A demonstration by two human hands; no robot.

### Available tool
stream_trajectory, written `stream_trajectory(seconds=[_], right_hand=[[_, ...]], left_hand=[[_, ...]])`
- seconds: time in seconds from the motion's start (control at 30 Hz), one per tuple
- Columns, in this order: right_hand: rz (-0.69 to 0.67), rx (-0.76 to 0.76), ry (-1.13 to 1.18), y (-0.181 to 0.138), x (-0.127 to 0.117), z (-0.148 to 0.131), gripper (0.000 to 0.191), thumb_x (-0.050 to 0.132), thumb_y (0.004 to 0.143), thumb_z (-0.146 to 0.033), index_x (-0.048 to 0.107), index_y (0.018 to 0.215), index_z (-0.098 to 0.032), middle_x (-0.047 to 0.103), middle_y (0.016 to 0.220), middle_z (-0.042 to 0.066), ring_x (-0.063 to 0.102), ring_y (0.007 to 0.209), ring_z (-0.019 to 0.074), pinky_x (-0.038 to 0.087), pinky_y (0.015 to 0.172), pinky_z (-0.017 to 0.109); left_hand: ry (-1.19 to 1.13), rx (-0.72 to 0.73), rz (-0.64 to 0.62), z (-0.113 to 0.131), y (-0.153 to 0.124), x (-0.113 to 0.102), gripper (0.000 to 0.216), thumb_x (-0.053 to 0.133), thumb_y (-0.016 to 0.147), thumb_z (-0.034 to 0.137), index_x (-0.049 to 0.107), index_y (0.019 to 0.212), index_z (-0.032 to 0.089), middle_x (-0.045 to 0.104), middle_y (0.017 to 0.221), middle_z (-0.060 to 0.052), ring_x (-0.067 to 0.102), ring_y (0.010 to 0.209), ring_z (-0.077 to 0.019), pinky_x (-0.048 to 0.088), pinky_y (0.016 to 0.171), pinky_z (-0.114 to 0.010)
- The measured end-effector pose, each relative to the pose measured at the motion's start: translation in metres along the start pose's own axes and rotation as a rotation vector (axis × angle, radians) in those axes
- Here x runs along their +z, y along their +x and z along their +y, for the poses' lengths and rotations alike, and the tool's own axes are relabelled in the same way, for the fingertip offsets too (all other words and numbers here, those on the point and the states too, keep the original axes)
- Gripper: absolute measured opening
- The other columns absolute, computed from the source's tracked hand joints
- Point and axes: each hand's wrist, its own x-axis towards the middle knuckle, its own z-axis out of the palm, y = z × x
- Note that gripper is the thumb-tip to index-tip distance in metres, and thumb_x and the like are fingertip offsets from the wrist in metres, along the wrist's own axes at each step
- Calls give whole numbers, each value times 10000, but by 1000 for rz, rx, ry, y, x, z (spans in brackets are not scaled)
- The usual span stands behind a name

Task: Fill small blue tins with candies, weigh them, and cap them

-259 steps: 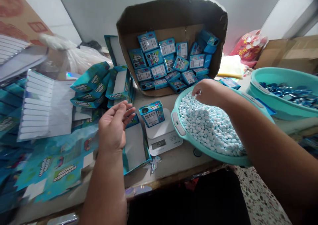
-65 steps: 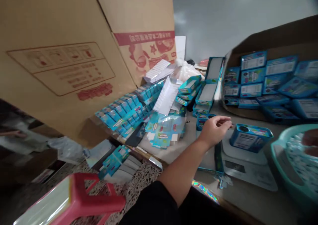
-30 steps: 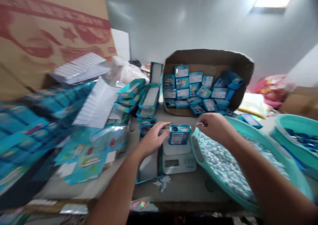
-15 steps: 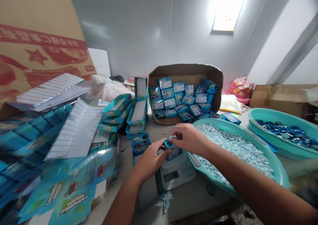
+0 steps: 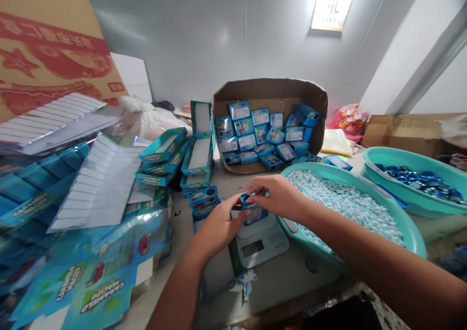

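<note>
Over a white digital scale point(image 5: 272, 246), my left hand point(image 5: 222, 223) is closed around the side of a small blue candy box point(image 5: 256, 215). The box stands upright on the scale's platform. My right hand point(image 5: 275, 194) is at the box's top, its thumb and fingers closed at the upper edge and flap. What lies inside the box is hidden by my fingers. Just right of it, a turquoise tub point(image 5: 416, 233) holds many small pale blue candies point(image 5: 339, 206). Another blue box point(image 5: 203, 201) stands left of the scale.
A cardboard carton point(image 5: 270, 89) full of blue boxes lies behind. Blue display trays point(image 5: 199, 160) are stacked left of it. Flat printed blue sheets point(image 5: 98, 276) and white dividers point(image 5: 98, 189) cover the left side. A second turquoise tub point(image 5: 438, 199) holds dark blue wrapped pieces.
White candies showed at my right fingertips above the box; now they are out of sight and the fingers are down at the box top. The view has shifted slightly.
</note>
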Motion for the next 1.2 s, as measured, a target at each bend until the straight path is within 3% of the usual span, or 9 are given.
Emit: stream_trajectory(seconds=[0.17, 0.23, 0.33, 0.43, 0.53, 0.6, 0.83, 1.2], right_hand=[[59, -5, -35, 1, -12, 0, 160, 631, 870, -107, 715, 983, -183, 741, 938, 12, 668, 811, 145, 489, 735, 235], [102, 7, -202, 1, -31, 4, 228, 541, 907, -101, 721, 1019, -186, 739, 971, 26, 666, 841, 158, 474, 742, 247], [82, 217, -582, -2, -62, 17, 326, 532, 849, -73, 714, 1099, -176, 729, 986, 58, 647, 841, 189, 426, 706, 265], [-143, 393, -812, -5, -79, 33, 278, 565, 854, -123, 694, 1101, -109, 703, 979, 93, 600, 792, 170, 358, 636, 259], [-375, 396, -834, -5, -77, 41, 197, 603, 897, -243, 707, 955, -86, 669, 852, 73, 527, 691, 132, 299, 574, 266], [-428, 401, -825, -2, -72, 41, 195, 632, 879, -282, 708, 902, -103, 650, 796, 58, 495, 657, 134, 289, 557, 276], [-501, 403, -839, 2, -70, 33, 156, 582, 859, -194, 687, 765, -126, 628, 746, 75, 450, 611, 147, 280, 549, 307], [-449, 411, -865, -4, -65, 25, 247, 640, 774, -159, 728, 979, -53, 708, 864, 168, 534, 626, 185, 258, 508, 340]], left_hand=[[-21, -43, -27, -5, 0, -2, 515, 615, 890, 445, 595, 1345, 205, 663, 1275, -105, 638, 1111, -292, 500, 957, -390], [-65, -65, 58, -7, 1, -3, 526, 622, 883, 438, 588, 1342, 185, 668, 1256, -114, 641, 1106, -279, 502, 974, -401], [-191, -42, 308, -9, 3, -4, 518, 586, 901, 421, 564, 1347, 157, 664, 1246, -115, 622, 1156, -251, 487, 1019, -398], [-277, 12, 535, -9, 4, -5, 518, 579, 917, 419, 546, 1360, 154, 657, 1246, -111, 608, 1183, -236, 495, 1012, -382], [-289, 2, 673, -9, 5, -7, 446, 547, 950, 439, 603, 1307, 178, 691, 1159, -87, 655, 1084, -218, 538, 912, -343], [-293, 3, 732, -10, 6, -7, 391, 540, 958, 426, 647, 1253, 193, 712, 1069, -68, 682, 1003, -201, 555, 836, -309], [-344, 62, 769, -8, 7, -7, 335, 649, 906, 377, 677, 1184, 192, 718, 956, -40, 698, 902, -168, 560, 785, -269], [-349, 39, 797, -6, 7, -6, 301, 705, 852, 354, 719, 1098, 182, 721, 910, -30, 700, 845, -147, 562, 765, -240]])
